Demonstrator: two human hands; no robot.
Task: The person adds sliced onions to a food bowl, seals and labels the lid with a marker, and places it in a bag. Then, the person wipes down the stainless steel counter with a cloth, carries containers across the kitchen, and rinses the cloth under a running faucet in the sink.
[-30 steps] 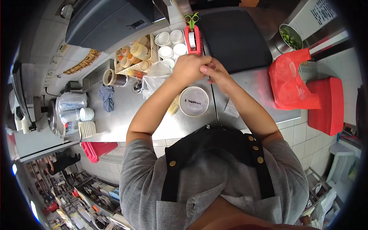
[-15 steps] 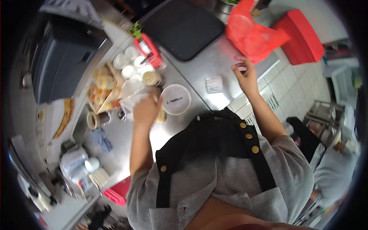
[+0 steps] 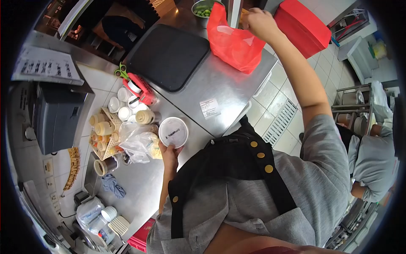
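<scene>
My left hand point(image 3: 170, 154) grips the near edge of a round white container point(image 3: 173, 132) with dark handwriting on its lid. Beside it on the steel counter lie a clear plastic bag point(image 3: 138, 144) and a squat jar with a beige lid point(image 3: 145, 117). My right hand point(image 3: 260, 24) is stretched out to the far right, its fingers curled just behind a red plastic bag point(image 3: 241, 48). What those fingers hold, if anything, is hidden. A printed label point(image 3: 209, 108) lies flat between the container and the red bag.
A black tray point(image 3: 169, 57), a red tape dispenser point(image 3: 141, 89), green scissors point(image 3: 122, 71), white cups point(image 3: 116, 104) and a bottle basket point(image 3: 103, 131) stand on the counter. A red bin point(image 3: 302, 27) is behind my right arm. Another person point(image 3: 374, 163) is at the right.
My hands were together above the counter a second ago, then parted. My left hand has moved onto the round container; my right hand has reached out past the red bag. The view has turned right.
</scene>
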